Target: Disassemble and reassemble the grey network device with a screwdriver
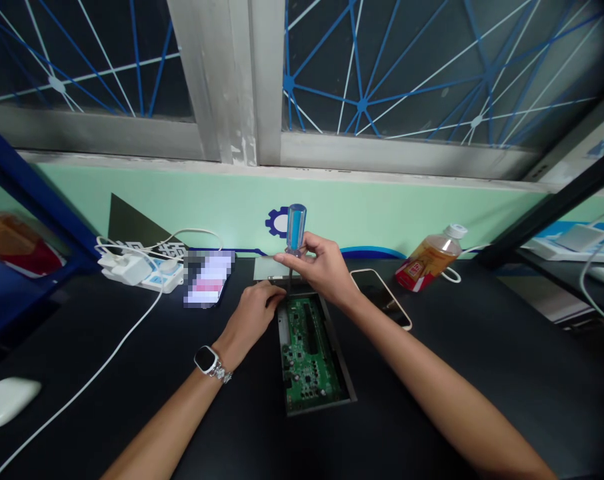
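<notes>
My right hand point(322, 263) grips a screwdriver point(296, 227) with a clear and blue handle, thumb and fingers closed round its lower end. The screwdriver stands upright, its shaft pointing down at the far end of a metal case. Inside that open case point(352, 393) lies a green circuit board point(305, 360) with chips and small parts. My left hand point(257, 303) is at the case's far left corner, thumb and fingers pinched together near the screwdriver's shaft. Whatever sits between those fingertips is too small to make out. The screwdriver's tip is hard to see.
A lit phone point(209, 280) lies left of the case, near a white power strip point(167, 277) with plugs and cables. To the right are a dark-screened phone point(382, 297) and a drink bottle point(427, 259). A white mouse-shaped object point(7, 402) rests at the left edge.
</notes>
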The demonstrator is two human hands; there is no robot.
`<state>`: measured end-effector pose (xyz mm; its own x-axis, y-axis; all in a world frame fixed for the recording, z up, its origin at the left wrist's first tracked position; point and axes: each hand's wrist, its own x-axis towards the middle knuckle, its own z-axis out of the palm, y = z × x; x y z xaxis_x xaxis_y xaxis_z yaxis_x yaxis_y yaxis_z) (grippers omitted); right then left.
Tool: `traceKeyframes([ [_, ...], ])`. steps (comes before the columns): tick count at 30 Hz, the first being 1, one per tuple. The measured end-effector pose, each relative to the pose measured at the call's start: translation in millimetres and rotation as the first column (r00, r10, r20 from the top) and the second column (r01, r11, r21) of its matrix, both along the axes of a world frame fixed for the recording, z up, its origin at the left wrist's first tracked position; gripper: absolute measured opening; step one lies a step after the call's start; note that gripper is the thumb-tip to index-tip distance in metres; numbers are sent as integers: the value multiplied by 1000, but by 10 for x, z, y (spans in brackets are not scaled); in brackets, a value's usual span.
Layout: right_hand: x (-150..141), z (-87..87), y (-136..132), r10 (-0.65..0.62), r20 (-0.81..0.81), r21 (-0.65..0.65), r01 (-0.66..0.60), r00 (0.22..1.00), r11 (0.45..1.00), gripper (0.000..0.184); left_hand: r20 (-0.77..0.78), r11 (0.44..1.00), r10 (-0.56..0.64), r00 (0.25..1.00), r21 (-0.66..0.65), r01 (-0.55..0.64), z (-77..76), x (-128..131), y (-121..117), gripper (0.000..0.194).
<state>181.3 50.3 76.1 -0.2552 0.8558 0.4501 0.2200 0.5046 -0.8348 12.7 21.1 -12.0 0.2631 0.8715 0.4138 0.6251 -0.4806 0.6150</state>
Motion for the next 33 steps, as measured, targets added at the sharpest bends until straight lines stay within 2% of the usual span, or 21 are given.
traceKeyframes([
  [3,29,-5,12,26,-20,-66,-27,999,997,32,14,1000,-2,1000,-6,3,-17,-14,-10,20],
  [6,102,56,11,53,-108,-113,-65,993,991,36,3,1000,-5,1000,-10,5,-17,-52,-36,21],
  [8,182,141,-16,37,-178,-108,-57,983,993,37,-34,1000,5,999,-15,-6,3,-96,-60,20],
  [11,356,242,-96,-52,-289,-92,26,956,995,34,-146,997,54,988,-37,-60,70,-187,-93,18],
  [13,506,217,-163,-78,-363,-133,31,929,991,34,-243,994,104,964,-18,-111,141,-250,-113,17],
  [16,752,11,-265,-147,-426,-288,20,893,957,39,-329,988,145,933,97,-119,267,-276,-157,29],
  [17,831,-85,-297,-182,-440,-333,28,879,943,40,-332,988,117,936,132,-77,304,-252,-179,32],
  [19,968,-274,-356,-258,-478,-402,51,840,914,41,-316,986,-39,948,142,88,354,-148,-231,38],
  [22,1106,-468,-428,-315,-509,-484,36,801,874,39,-269,942,-310,912,42,333,361,94,-296,47],
  [25,1164,-528,-472,-346,-533,-529,15,772,848,36,-312,898,-433,846,-70,434,334,302,-299,41],
  [28,1176,-528,-486,-349,-550,-551,-15,759,835,34,-409,915,-391,824,-74,397,327,385,-250,33],
  [33,1175,-539,-484,-330,-558,-563,-55,762,825,34,-551,981,-144,822,27,190,337,328,-186,31],
])
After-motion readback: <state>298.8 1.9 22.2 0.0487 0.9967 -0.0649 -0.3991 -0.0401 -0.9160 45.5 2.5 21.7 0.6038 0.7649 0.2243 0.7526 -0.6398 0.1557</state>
